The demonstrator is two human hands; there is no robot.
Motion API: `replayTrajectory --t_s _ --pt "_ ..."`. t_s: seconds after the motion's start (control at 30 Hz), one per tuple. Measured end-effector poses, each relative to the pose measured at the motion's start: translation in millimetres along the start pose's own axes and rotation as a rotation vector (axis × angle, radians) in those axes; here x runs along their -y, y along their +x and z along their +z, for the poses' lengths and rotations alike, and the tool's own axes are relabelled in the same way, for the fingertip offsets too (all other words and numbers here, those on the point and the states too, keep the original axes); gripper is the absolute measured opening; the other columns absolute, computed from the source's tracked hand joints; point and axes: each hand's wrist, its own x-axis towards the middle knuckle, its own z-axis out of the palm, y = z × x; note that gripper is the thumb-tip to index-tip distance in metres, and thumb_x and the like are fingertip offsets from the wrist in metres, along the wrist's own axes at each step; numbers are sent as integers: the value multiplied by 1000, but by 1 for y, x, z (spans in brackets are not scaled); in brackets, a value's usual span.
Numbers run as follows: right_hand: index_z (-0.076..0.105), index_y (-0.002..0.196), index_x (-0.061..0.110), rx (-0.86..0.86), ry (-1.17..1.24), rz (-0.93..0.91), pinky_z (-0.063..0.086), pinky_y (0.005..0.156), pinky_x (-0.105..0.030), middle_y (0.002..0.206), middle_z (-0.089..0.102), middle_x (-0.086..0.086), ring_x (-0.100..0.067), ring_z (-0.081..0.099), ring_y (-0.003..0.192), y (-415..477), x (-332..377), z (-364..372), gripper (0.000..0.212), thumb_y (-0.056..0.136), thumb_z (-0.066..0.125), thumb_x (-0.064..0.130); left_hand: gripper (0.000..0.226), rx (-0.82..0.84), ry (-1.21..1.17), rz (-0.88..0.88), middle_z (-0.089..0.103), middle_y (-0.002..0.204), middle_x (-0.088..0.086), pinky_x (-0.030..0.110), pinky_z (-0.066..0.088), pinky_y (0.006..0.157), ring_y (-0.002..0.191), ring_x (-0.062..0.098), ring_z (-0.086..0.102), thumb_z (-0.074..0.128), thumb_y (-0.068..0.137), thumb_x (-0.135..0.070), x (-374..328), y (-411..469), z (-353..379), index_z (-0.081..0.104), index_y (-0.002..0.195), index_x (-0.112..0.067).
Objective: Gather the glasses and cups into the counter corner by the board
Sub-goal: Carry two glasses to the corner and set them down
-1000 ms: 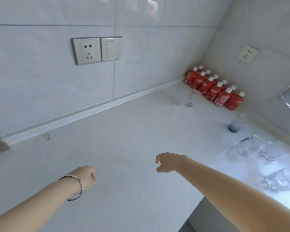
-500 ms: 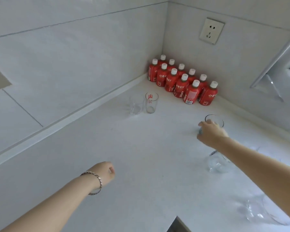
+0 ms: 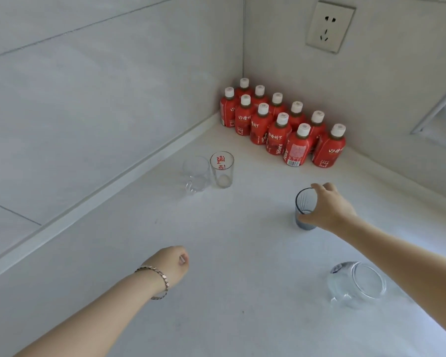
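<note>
Fingers (image 3: 319, 188) of our right hand (image 3: 328, 208) wrapped around one blue-grey glass (image 3: 304, 210), upright on the white surface (image 3: 242, 253), mid-right. Our left hand (image 3: 171, 264): curled into a loose fist, holding nothing, above the surface; bracelet (image 3: 160, 282) at wrist. Two clear glasses near the left wall: one plain glass (image 3: 196, 173), touching one glass with red lettering (image 3: 222, 169). One clear mug (image 3: 358, 284) at near right. Red bottles (image 3: 281, 124), white caps, two rows in the far corner. One wall socket (image 3: 330, 27) above.
</note>
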Motion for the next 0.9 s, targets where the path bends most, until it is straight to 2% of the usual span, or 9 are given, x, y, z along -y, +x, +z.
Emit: replayTrajectory --t_s 0.1,0.2,0.3,0.37,0.47,0.57,0.67,0.77,0.9 --pt "31 144 18 39 61 -99 52 87 -38 136 40 -5 -27 50 120 9 26 7 90 68 76 38 38 -160 19 -15 59 119 7 37 48 96 113 27 54 46 91 -24 -16 25 -20 43 128 -17" --pt "31 144 19 50 109 -157 51 86 -35 137 40 -2 -24 51 119 15 47 10 90 69 75 40 58 -351 -40 1 43 133 13 42 44 99 125 32 38 57 86 -26 -40 57 -46 32 136 -14" --pt "30 144 19 72 70 -197 51 88 -36 137 40 -2 -24 51 118 15 53 16 90 69 75 42 82 -458 -68 53 26 149 11 44 39 104 134 31 31 68 78 -27 -58 97 -70 20 143 -14" --pt "30 144 19 83 -1 -236 49 90 -34 136 41 -1 -25 52 117 15 53 20 90 70 74 44 99 -448 -5 71 11 158 7 45 34 109 142 28 22 73 73 -30 -64 122 -83 8 147 -15" --pt "32 142 19 72 -53 -267 48 88 -32 132 43 -1 -26 55 113 16 53 23 88 69 74 45 115 -303 42 28 -5 160 -1 46 26 115 147 22 11 77 69 -34 -69 155 -92 -5 148 -19" --pt "35 140 20 44 -41 -275 48 86 -32 130 45 1 -25 56 110 18 52 26 86 68 75 47 111 -251 -22 -7 6 159 -2 43 30 114 143 23 25 78 68 -31 -70 175 -90 1 148 -21" --pt "36 139 21 20 -23 -269 48 85 -31 129 46 1 -25 56 109 19 51 30 86 67 75 47 100 -309 -174 -7 25 149 3 37 45 101 129 26 45 80 65 -24 -69 176 -86 19 145 -18" --pt "36 140 21 7 -6 -245 47 85 -31 130 46 1 -26 55 110 18 52 31 86 67 76 45 91 -387 -225 6 34 141 5 38 48 97 120 28 52 81 61 -24 -60 154 -69 32 138 -15" --pt "31 143 20 -10 19 -203 46 88 -31 135 42 1 -25 49 118 12 56 36 86 72 73 44 92 -460 -387 52 38 135 2 35 48 95 105 22 56 84 59 -25 -39 100 -35 35 137 -19"
